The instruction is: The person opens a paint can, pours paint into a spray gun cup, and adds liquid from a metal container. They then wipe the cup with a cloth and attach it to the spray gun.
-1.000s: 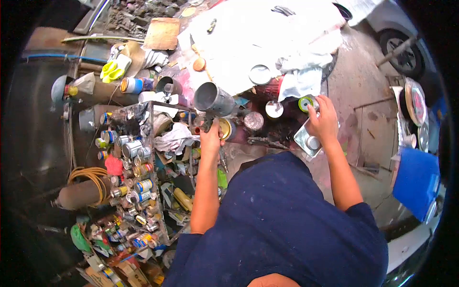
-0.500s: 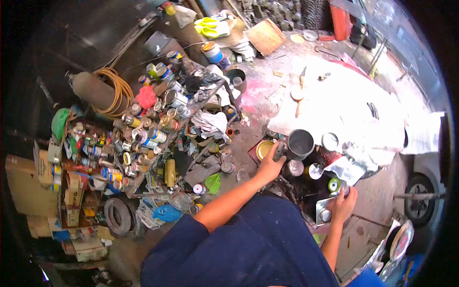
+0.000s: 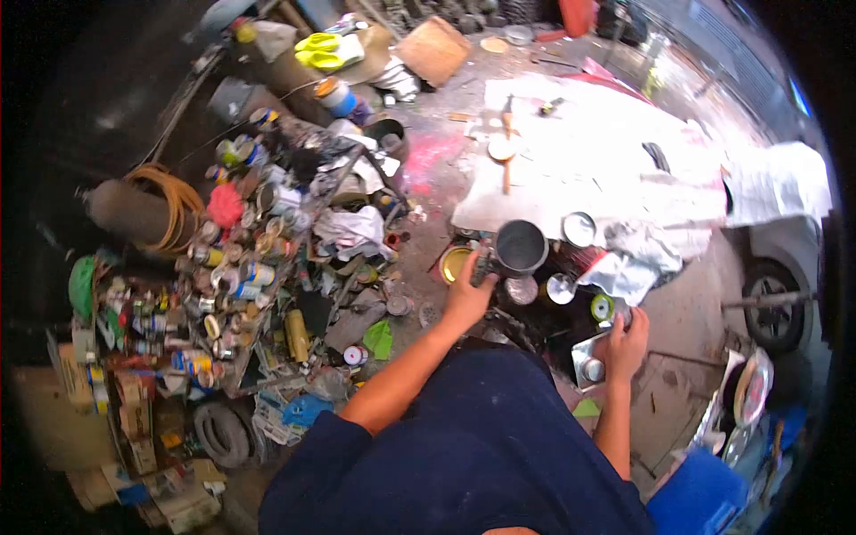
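Observation:
My left hand [image 3: 467, 296] is closed round a dark, stubby piece [image 3: 484, 267] right beside the dark grey cup [image 3: 521, 247]; I cannot tell if the two are joined. A yellow-gold lid [image 3: 456, 265] lies just left of these fingers. My right hand [image 3: 627, 341] has its fingers curled at the upper edge of a silver rectangular tin [image 3: 588, 364] with a round cap. Close to those fingertips is a green-rimmed can [image 3: 602, 308]. Between the hands stand a can with a speckled top [image 3: 522, 290] and a white-topped can [image 3: 560, 288].
Paint cans [image 3: 259, 272] crowd a cluttered bench at left, near a gas cylinder [image 3: 134, 214] with an orange hose. A white sheet [image 3: 588, 169] covers the floor ahead. At right are a car wheel [image 3: 774, 303] and a blue object [image 3: 700, 495].
The whole view has shifted, so the cans and both hands appear farther left. Both hands keep about the same places beside the cup and the tin.

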Demonstrator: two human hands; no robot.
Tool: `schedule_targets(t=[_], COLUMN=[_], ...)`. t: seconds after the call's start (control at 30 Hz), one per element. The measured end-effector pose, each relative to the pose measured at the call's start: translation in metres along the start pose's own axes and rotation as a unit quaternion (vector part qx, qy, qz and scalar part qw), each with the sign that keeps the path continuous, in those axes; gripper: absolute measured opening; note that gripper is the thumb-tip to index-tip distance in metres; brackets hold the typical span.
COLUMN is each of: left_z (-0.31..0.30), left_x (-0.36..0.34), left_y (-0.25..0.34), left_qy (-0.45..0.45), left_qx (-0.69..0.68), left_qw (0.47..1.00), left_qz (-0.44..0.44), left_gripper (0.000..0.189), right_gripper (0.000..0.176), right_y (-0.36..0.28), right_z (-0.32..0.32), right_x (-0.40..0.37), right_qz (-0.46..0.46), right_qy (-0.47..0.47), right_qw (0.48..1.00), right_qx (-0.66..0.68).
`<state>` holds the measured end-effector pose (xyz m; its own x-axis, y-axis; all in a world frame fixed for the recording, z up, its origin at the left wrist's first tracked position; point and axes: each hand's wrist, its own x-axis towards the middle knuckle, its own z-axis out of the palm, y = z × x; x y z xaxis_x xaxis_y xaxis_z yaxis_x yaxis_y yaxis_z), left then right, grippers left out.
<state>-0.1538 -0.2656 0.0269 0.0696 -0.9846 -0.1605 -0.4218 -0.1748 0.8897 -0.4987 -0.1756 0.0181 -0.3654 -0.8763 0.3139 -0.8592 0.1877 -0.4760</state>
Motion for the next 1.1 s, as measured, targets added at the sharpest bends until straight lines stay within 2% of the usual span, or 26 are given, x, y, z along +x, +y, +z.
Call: schedule_targets(t=[0.07,0.1,0.2,0.33,0.43,0.53,0.73,0.9,1.0,1.03,1.1], left_z=[0.007,0.005,0.003,0.002,0.001,0.002,0.0,-0.003,-0.002,0.006,-0.004], left_x=[0.004,0.003,0.001,0.002,-0.002,0.0,0.0,-0.003,0.0,0.005,0.004], left_y=[-0.011,-0.009,-0.002,-0.002,0.003,-0.006,-0.009,0.002,-0.009,-0.03,-0.013], left_qy=[0.028,0.009,-0.009,-0.027,-0.018,-0.016,-0.027,-0.025,-0.037,0.027,-0.033], left_qx=[-0.01,-0.006,-0.059,-0.038,0.003,-0.013,-0.023,-0.017,-0.015,0.019,-0.1], left_qw=[0.999,1.0,0.998,0.998,0.999,0.996,0.993,0.994,0.999,0.991,0.993], left_qz=[0.017,-0.021,-0.028,0.029,0.029,0.084,0.109,0.101,0.02,0.133,-0.048], left_gripper=[0.064,0.064,0.064,0.062,0.062,0.063,0.063,0.059,0.06,0.049,0.027], right_gripper=[0.035,0.035,0.035,0.035,0.034,0.034,0.034,0.035,0.036,0.036,0.035], right_y=[-0.003,-0.002,-0.003,-0.007,-0.007,-0.008,-0.007,-0.006,-0.008,-0.008,-0.012], right_z=[-0.003,-0.002,-0.001,-0.004,-0.003,-0.002,-0.002,-0.001,-0.001,-0.002,-0.005], right_x=[0.002,0.001,0.003,0.002,0.003,0.003,0.004,0.002,0.002,0.002,0.003], right_qz=[0.009,0.005,0.002,0.006,0.001,0.001,-0.002,0.003,0.018,0.026,0.029], right_qy=[0.002,0.004,0.008,0.005,0.009,0.012,0.009,0.004,-0.003,-0.009,-0.005], right_qw=[1.0,1.0,1.0,1.0,1.0,1.0,1.0,1.0,0.999,0.999,0.999], right_qx=[0.008,0.008,0.006,0.008,0.003,-0.001,-0.011,-0.019,-0.036,-0.029,-0.023])
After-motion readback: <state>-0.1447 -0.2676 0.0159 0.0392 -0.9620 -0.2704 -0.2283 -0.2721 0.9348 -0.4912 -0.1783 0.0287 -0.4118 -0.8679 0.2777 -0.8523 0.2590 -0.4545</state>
